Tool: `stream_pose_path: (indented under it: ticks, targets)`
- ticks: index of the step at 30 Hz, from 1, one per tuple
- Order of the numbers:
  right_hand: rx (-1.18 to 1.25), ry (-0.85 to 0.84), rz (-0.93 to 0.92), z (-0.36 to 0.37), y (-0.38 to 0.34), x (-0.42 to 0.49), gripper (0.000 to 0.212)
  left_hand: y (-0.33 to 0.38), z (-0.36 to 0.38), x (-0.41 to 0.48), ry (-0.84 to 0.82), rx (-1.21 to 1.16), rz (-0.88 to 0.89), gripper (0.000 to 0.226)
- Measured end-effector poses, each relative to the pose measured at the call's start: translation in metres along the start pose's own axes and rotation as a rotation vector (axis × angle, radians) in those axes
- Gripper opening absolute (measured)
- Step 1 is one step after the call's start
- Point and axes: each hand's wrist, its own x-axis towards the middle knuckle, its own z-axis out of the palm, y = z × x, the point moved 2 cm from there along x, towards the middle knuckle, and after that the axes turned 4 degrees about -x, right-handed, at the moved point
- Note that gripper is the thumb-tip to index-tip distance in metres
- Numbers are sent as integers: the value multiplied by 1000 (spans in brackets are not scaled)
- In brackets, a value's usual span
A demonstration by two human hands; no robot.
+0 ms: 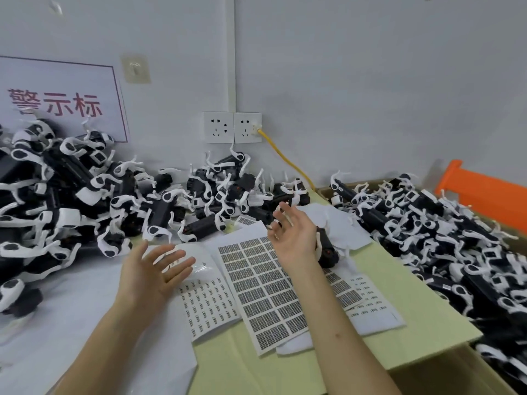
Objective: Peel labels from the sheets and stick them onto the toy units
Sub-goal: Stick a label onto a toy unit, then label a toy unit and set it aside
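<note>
Between steps, by the look of it: no label being peeled, no toy held. Left hand (154,269) released, fingers spread, over the left sheet (209,305). Right hand (291,233) loose too, fingers splayed, raised above the middle sheet (265,292). Pale strip at its fingers, maybe a label, can't tell. Toys heaped in left pile (57,195) and right pile (427,238); one toy (328,252) just behind the right wrist. Next: grab a toy, peel a label.
</note>
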Motion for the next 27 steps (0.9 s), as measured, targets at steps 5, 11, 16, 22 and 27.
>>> stream_pose_path:
  ticks: [5,11,16,22,27]
  targets:
    - [-529,33,-51,6,15,-1,15,1,5,-2,60,200,111,44]
    - [-1569,-313,-372,17,62,-7,34,2,8,-7,135,571,423,15]
    - [-2090,-572,-272,13,91,-10,66,22,-3,-13,320,584,598,10]
    - [-2097,-584,-272,9,92,-4,64,70,11,-17,299,536,724,12]
    - [-2093,-564,-285,7,93,0,64,153,23,-11,233,576,883,11]
